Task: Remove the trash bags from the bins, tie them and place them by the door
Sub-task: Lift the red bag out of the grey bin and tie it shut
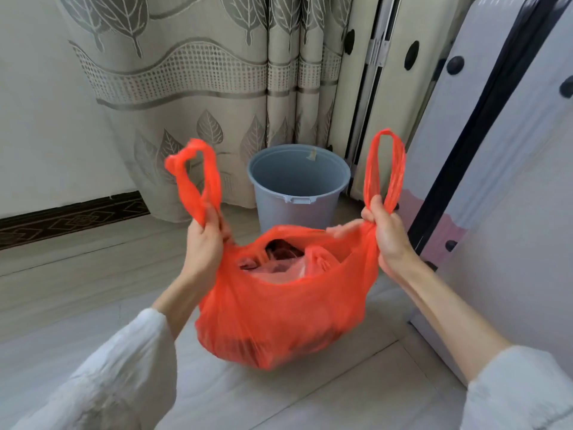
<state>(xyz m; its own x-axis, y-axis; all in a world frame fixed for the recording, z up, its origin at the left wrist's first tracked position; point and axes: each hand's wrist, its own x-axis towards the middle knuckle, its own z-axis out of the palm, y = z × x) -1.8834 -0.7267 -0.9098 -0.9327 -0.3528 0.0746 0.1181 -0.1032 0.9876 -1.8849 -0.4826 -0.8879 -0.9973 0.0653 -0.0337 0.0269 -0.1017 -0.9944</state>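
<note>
A full orange-red trash bag sits on the pale tiled floor in the middle of the view, its mouth open and crumpled rubbish showing inside. My left hand grips the base of the bag's left handle loop, which stands up above my fist. My right hand grips the base of the right handle loop the same way. The two handles are pulled apart. Behind the bag stands a grey-blue plastic bin, with no bag in it.
A leaf-patterned curtain hangs behind the bin, reaching the floor. Folded white panels lean at the back right, and a large white appliance or case stands close on the right. A white wall with dark skirting runs along the left.
</note>
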